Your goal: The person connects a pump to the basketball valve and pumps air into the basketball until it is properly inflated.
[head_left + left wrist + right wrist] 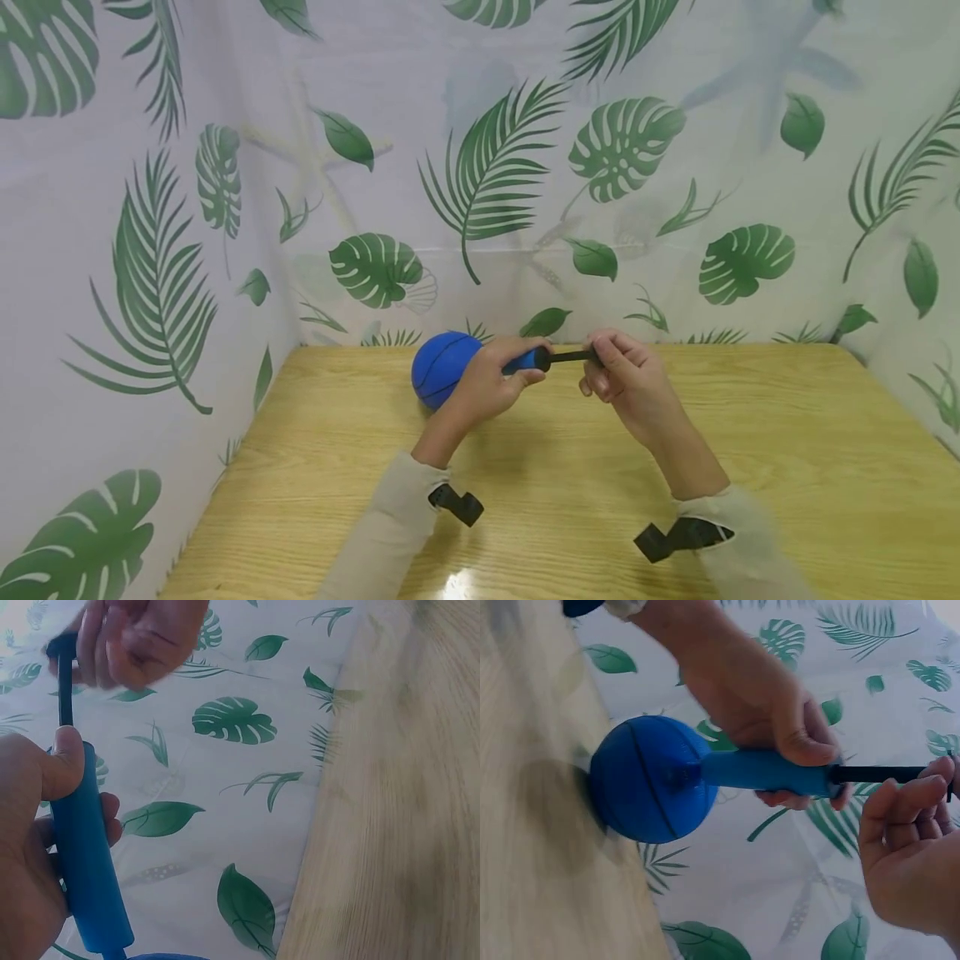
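A blue ball (pixel 437 372) with black seam lines rests on the table. Joined to it is a blue hand pump (pixel 769 770), whose barrel lies level and points away to the right in the head view. My left hand (pixel 489 379) wraps round the barrel, thumb near its black end cap. The black pump rod (pixel 65 694) is drawn out of the barrel. At the rod's far end, my right hand (pixel 622 375) grips the small black handle (pixel 61 645) with curled fingers. The ball's inlet lies hidden behind the pump tip.
The wood-grain table (pixel 555 500) runs up to a leaf-printed cloth (pixel 517 275) at the back, with more of that cloth on both sides. A black wrist mount (pixel 457 504) sits on the left sleeve, another black mount (pixel 678 537) on the right.
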Action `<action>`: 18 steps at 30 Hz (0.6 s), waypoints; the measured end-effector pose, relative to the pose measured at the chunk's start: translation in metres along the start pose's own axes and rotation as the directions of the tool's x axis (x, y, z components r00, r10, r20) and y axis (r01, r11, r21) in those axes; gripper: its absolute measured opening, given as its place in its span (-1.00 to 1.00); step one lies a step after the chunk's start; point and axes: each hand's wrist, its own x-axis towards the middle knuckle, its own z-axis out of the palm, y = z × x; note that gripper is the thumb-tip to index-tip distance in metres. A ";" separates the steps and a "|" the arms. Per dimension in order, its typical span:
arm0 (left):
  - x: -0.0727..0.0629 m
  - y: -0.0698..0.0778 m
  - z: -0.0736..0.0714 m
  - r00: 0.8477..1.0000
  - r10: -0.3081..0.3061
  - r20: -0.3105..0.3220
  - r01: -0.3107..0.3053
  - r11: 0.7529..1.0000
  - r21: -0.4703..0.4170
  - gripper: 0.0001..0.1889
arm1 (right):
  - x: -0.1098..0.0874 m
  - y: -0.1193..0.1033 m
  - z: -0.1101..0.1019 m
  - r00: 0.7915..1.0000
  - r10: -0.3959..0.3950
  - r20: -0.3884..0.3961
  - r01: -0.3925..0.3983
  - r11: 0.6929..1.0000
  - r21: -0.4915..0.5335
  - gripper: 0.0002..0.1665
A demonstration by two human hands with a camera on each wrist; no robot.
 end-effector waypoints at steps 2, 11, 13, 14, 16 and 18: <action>0.000 0.002 0.002 1.000 0.011 0.009 -0.011 1.000 0.016 -0.66 | 0.000 0.004 0.001 0.994 0.080 -0.070 -0.088 0.990 -0.113 -0.73; -0.001 0.007 0.007 0.997 0.016 0.071 -0.015 1.000 -0.014 -0.58 | 0.001 0.007 0.006 0.975 0.152 -0.164 -0.200 0.923 -0.329 -0.85; -0.001 0.006 0.007 0.997 0.015 0.069 -0.012 0.999 -0.043 -0.59 | 0.000 0.002 0.006 0.981 0.142 -0.132 -0.178 0.927 -0.329 -0.86; -0.001 0.005 0.007 0.997 0.014 0.070 -0.010 0.998 -0.058 -0.60 | -0.001 -0.002 0.006 0.983 0.137 -0.119 -0.169 0.929 -0.329 -0.86; -0.001 0.004 0.007 0.997 0.006 0.073 0.000 0.996 -0.084 -0.62 | -0.002 -0.010 0.004 0.989 0.113 -0.100 -0.140 0.937 -0.321 -0.83; -0.001 0.003 0.006 0.997 -0.008 0.070 0.015 0.995 -0.101 -0.63 | -0.005 -0.017 0.002 0.995 0.051 -0.082 -0.073 0.953 -0.294 -0.78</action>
